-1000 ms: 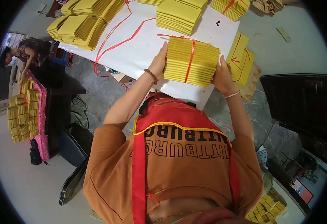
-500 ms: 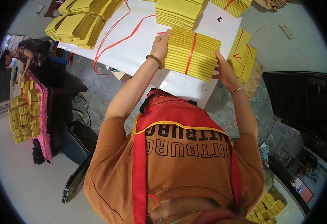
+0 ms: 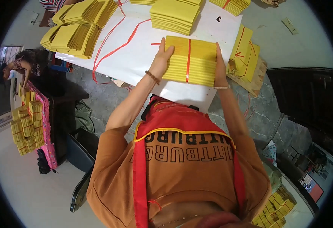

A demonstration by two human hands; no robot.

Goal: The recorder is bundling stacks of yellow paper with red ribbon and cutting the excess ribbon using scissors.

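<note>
A bundle of yellow folded paper (image 3: 202,60), tied across its middle with a red plastic ribbon (image 3: 188,60), is on the white tabletop near its front edge. My left hand (image 3: 162,60) grips its left end, thumb over the upper face. At the right end my right hand (image 3: 220,68) presses along the side, its fingers partly hidden. Behind the bundle stands an untied yellow stack (image 3: 174,17). More loose stacks (image 3: 75,38) are piled at the table's far left. A long loose red ribbon (image 3: 130,38) trails over the table between them.
Tied yellow bundles (image 3: 246,57) lie off the table's right edge, on brown cardboard (image 3: 258,78). At left, another person (image 3: 26,62) reaches toward stacked bundles (image 3: 27,125) beside pink cloth (image 3: 46,121). A black chair (image 3: 81,152) stands behind my left. More bundles (image 3: 275,207) fill the lower right.
The bundle has turned from a slant to nearly square with my body, so its ribbon now runs almost straight. Both hands have stayed on its ends. The whole view has shifted slightly.
</note>
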